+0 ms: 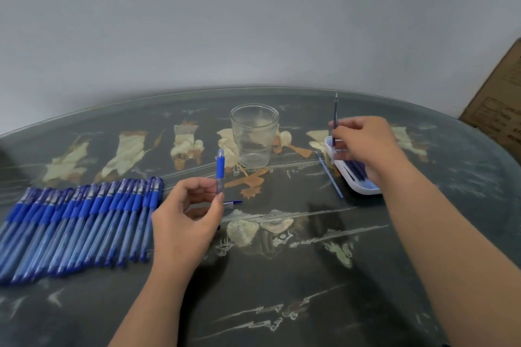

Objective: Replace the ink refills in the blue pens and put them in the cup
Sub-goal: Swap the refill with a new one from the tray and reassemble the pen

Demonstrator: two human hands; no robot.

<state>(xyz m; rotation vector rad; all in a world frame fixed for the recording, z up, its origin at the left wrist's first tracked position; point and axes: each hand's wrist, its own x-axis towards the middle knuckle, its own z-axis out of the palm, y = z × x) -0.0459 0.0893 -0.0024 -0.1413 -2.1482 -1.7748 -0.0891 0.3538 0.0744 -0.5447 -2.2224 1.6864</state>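
Over by the white tray (363, 191) on the right of the bench (282, 276), a refill (335, 118) is pinched upright in the right hand (363, 146), thin end up. Nearer the middle, a blue pen barrel (220, 170) is held upright between thumb and fingertips of the left hand (186, 214), so both grips are clamped on something. The cup (253, 135) is set further back between the two hands and looks empty, so hardly any of the job can be called done. A long row of blue pens (79, 220) is laid out at far left.

What could go wrong, probably: the refill is thin and it's held low down, so the barrel mouth could be missed, or the refill kinked if it's pushed in at an angle. A small pen part (234, 202) is left loose on the bench just right of the left hand and could easily be knocked away. A loose refill (331, 177) lies just beside the tray and could get mixed up with the ones inside.

Pose-wise: both forearms are stretched forward. The left palm is turned inward. The right hand is held over the tray's far end, fingers curled.
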